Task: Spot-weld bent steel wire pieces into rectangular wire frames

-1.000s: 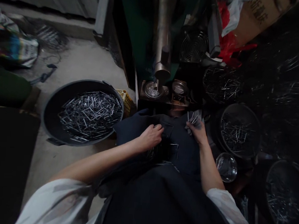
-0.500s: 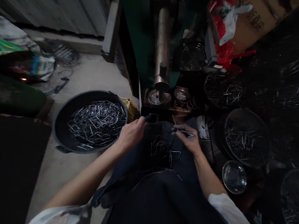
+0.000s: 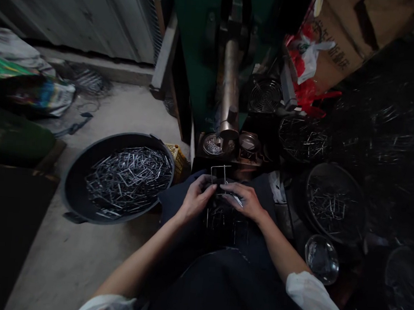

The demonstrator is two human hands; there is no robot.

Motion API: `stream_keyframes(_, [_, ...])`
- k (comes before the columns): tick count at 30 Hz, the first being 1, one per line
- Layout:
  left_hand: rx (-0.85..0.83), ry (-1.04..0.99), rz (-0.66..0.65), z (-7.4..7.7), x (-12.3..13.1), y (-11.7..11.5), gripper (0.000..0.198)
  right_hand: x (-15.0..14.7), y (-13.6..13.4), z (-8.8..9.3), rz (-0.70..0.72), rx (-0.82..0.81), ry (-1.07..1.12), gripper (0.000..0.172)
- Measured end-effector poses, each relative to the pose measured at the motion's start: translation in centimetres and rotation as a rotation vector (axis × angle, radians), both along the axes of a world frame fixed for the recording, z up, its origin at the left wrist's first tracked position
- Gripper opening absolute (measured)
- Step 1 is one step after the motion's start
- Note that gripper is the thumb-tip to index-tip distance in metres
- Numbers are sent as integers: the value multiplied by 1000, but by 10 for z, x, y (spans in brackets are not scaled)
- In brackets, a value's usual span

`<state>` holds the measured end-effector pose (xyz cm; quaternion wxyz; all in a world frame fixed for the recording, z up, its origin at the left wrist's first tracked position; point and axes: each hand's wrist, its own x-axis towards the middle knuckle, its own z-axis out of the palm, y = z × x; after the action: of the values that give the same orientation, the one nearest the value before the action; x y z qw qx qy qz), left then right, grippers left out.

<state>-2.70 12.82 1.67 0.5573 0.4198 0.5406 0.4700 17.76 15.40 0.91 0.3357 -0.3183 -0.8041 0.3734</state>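
Note:
In front of the machine, my left hand (image 3: 197,197) pinches the left leg of a thin bent metal rod (image 3: 218,167). My right hand (image 3: 247,201) has its fingertips on the rod's other leg. The rod stands up between the hands with its crossbar on top. Several more thin metal rods (image 3: 237,200) lie in the fingers of my right hand. Below the hands, more bent rods (image 3: 219,218) rest on the dark apron (image 3: 204,274) over my lap; shadow hides part of them.
To the left stands a wide black basin (image 3: 72,182) heaped with bent rods. Ahead is a green machine (image 3: 189,10) with a metal shaft (image 3: 230,90) above a round dish (image 3: 211,145). At right are a dark tub (image 3: 359,205) with rods and a shiny bowl (image 3: 322,259).
My left hand has come down and inward from near the machine's edge. Both hands have closed together around one bent rod, now upright. The whole view has shifted slightly.

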Motion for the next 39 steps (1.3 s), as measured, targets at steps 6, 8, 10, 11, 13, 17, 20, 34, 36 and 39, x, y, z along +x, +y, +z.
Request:
stream_keyframes(6, [-11, -112, 9, 9, 2, 3, 39, 0, 8, 13, 23, 26, 9, 31])
stream_keyframes(8, [-6, -114, 10, 10, 2, 5, 40, -1, 13, 18, 37, 39, 12, 30])
stream_keyframes(10, [-7, -116, 15, 11, 1, 6, 41, -1, 18, 23, 54, 53, 9, 30])
stream_keyframes(11, [-6, -118, 19, 12, 1, 7, 41, -1, 21, 24, 62, 62, 9, 29])
stream_keyframes(13, [3, -125, 29, 14, 1, 9, 40, -2, 26, 27, 80, 79, 13, 29])
stream_keyframes(17, [13, -157, 38, 17, 1, 12, 41, -2, 33, 30, 105, 94, 22, 30])
stream_keyframes(20, [23, -178, 37, 19, 1, 13, 41, -3, 36, 32, 107, 98, 16, 29])
stream_keyframes(34, [30, -246, 36, 18, 3, 24, 41, -6, 49, 43, 122, 75, 6, 25])
stream_keyframes(36, [35, -233, 40, 17, 2, 24, 41, -6, 48, 43, 125, 55, -6, 24])
stream_keyframes(39, [47, -178, 54, 18, 0, 31, 39, -7, 51, 39, 39, 25, -15, 31])
